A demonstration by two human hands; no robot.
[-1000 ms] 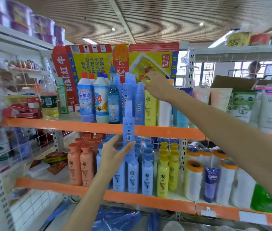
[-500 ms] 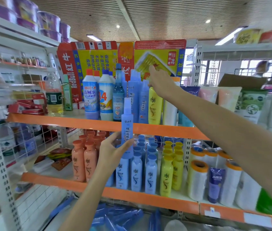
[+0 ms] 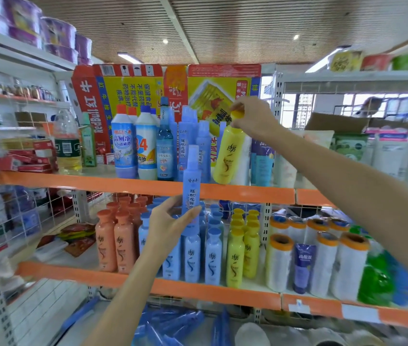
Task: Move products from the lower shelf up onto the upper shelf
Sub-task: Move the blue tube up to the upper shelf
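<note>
My left hand (image 3: 170,222) grips a slim blue spray bottle (image 3: 191,182) upright, in front of the orange edge of the upper shelf (image 3: 128,182). My right hand (image 3: 253,118) pinches the cap of a yellow bottle (image 3: 229,156), which leans tilted on the upper shelf beside several blue spray bottles (image 3: 199,146). On the lower shelf (image 3: 198,290) stand rows of orange bottles (image 3: 114,240), blue bottles (image 3: 204,255) and yellow bottles (image 3: 241,250).
Cleaner bottles (image 3: 133,146) and a water bottle (image 3: 66,143) fill the upper shelf's left part, with a Red Bull carton (image 3: 148,83) behind. Film rolls (image 3: 323,258) stand at lower right. Tubes (image 3: 393,153) occupy the upper right. More blue bottles (image 3: 170,325) lie below.
My right hand has taken the yellow bottle by its cap and tipped it to the left. My left hand has raised the blue spray bottle slightly.
</note>
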